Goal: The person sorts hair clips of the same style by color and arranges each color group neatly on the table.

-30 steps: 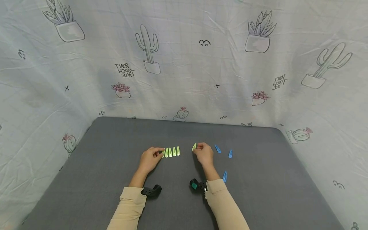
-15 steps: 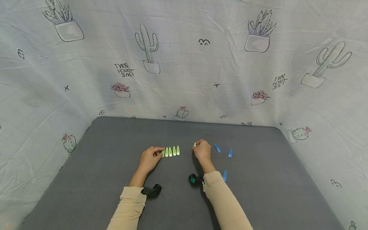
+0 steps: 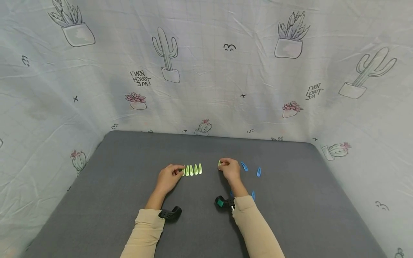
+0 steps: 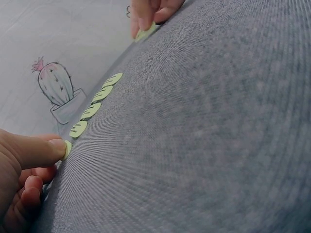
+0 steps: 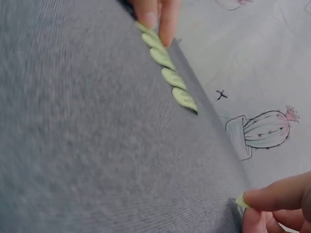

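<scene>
Yellow-green snap hair clips [image 3: 195,169] lie side by side in a short row on the grey table, narrow ends away from me. At the row's left end my left hand [image 3: 167,178] holds the outermost clip [image 4: 67,149] between thumb and finger, partly covering it. To the right of the row, apart from it, my right hand [image 3: 231,170] pinches another yellow-green hair clip [image 3: 219,163]. The right wrist view shows only a small tip of that held clip [image 5: 241,200] past the thumb and finger.
Blue hair clips lie right of my right hand: one tilted clip [image 3: 244,166] and one more upright clip [image 3: 259,172]. Nearer me, a blue clip [image 3: 253,195] is partly behind the right sleeve. A patterned cloth [image 3: 206,71] hangs around the grey table [image 3: 129,150].
My right hand went slightly away and left, then back to the right, with its clip now standing straighter. A sliver of blue shows beside the right wrist. The left hand stays put.
</scene>
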A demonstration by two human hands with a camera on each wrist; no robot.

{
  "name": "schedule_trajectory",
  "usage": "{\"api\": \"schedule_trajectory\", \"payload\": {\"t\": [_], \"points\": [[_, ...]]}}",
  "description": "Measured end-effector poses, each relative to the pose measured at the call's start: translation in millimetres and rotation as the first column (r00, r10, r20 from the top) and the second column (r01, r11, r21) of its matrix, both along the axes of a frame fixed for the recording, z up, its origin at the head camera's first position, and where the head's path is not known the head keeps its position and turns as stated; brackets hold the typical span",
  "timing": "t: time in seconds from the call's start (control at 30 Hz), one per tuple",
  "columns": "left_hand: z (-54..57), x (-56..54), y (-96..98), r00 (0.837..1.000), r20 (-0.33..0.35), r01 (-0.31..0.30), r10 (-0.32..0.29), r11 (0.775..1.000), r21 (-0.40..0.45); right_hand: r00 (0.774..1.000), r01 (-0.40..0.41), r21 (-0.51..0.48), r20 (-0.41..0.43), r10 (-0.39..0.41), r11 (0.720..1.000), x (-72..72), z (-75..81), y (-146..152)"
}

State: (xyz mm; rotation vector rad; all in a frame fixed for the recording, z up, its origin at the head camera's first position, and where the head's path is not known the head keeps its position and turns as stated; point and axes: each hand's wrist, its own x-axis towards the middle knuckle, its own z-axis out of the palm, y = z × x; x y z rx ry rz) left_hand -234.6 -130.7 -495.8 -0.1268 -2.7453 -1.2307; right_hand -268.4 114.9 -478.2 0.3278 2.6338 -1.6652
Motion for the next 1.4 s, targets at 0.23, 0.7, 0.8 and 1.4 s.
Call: {"api": "schedule_trajectory", "payload": {"t": [0.23, 0.7, 0.8, 1.4], "points": [[-1.2, -0.2, -0.2, 1.000, -0.001, -0.004, 0.004, 1.000, 0.001, 1.000, -0.022, -0.228, 0.006, 0.024, 0.973, 7.6, 2.2, -0.9], [-3.3, 0.0, -1.3, 1.000, -0.017, -0.005, 0.005, 1.000, -0.013, 0.997, -0.067, -0.267, -0.065, 0.051, 0.961, 16.0, -4.5, -24.1], [-3.8, 0.3, -0.5, 1.000, -0.017, -0.002, 0.002, 1.000, -0.011, 0.996, -0.075, -0.216, -0.067, 0.061, 0.974, 16.5, -7.6, -29.0], [-6.5, 1.4, -0.5, 1.000, -0.009, -0.001, 0.001, 1.000, -0.010, 0.978, -0.108, 0.256, -0.145, 0.149, 0.961, 10.8, -4.9, -48.1]]}}
